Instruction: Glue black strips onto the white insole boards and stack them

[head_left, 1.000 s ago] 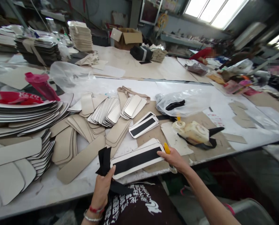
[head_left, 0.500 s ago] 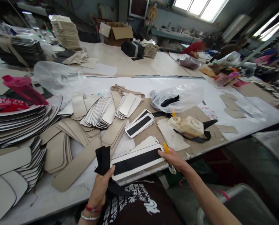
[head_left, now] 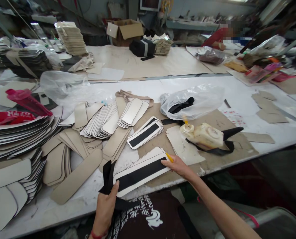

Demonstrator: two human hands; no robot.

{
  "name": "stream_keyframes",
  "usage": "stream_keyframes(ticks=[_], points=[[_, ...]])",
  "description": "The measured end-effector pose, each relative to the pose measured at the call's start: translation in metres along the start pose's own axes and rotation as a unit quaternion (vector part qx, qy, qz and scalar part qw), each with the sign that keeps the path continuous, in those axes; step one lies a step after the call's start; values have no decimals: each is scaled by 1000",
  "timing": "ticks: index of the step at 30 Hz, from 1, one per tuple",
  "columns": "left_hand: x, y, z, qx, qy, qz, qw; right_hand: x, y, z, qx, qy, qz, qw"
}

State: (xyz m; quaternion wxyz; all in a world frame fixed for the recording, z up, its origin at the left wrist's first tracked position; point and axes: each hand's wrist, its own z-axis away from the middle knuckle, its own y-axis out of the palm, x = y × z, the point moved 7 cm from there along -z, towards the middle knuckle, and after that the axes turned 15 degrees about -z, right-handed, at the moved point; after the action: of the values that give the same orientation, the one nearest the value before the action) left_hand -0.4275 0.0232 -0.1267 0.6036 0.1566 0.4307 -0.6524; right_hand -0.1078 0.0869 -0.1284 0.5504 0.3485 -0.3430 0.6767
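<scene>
A long white panel [head_left: 130, 192] with rounded ends and a black strip [head_left: 143, 172] along its middle is held between my hands, tilted up to the right. My left hand [head_left: 105, 205] grips its left end, thumb on top. Several loose black fabric strips [head_left: 108, 176] stick up beside that hand. My right hand [head_left: 179, 166] pinches the right end and also carries a yellow-handled tool [head_left: 169, 157], whose lower part is hidden. Just behind lie more white panels [head_left: 148, 156]. Farther back is a small stack of shorter panels with black strips [head_left: 145, 134].
Fanned stacks of beige and white panels [head_left: 75, 179] cover the table's left side. To the right stand a glue-stained plastic container [head_left: 207, 134] and a clear bag [head_left: 205, 103] with black strips inside. Across the tables a person in red [head_left: 214, 36] bends over.
The panel and both hands have shifted slightly left in view. The right hand has turned, and the tool's lower end no longer shows. My head has turned a little.
</scene>
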Motion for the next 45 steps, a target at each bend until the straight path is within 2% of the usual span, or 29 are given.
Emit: stream_keyframes(ticks=[6,15,19,24,27,32,38,42,45], points=[[-7,9,9,-8,-6,61,998,1,-3,-5,44,-19,-34,998],[-11,15,18,-22,-14,88,996,-3,-9,-7,80,0,-50,996],[-11,24,20,11,-29,115,993,-6,-14,-9,73,18,-66,995],[-10,29,23,24,-50,145,988,-14,-18,-10,45,58,-131,989],[-10,35,25,38,-69,168,983,-20,-17,-11,54,73,-185,978],[-12,41,25,32,-87,198,976,-20,-17,-16,68,74,-232,968],[-15,45,10,-19,-82,169,982,-12,-27,-31,18,70,-129,989],[-23,51,-7,-31,-73,123,989,9,-36,-55,-23,1,-56,998],[-42,56,-22,-38,-60,88,994,28,-49,-79,-83,-48,-31,995]])
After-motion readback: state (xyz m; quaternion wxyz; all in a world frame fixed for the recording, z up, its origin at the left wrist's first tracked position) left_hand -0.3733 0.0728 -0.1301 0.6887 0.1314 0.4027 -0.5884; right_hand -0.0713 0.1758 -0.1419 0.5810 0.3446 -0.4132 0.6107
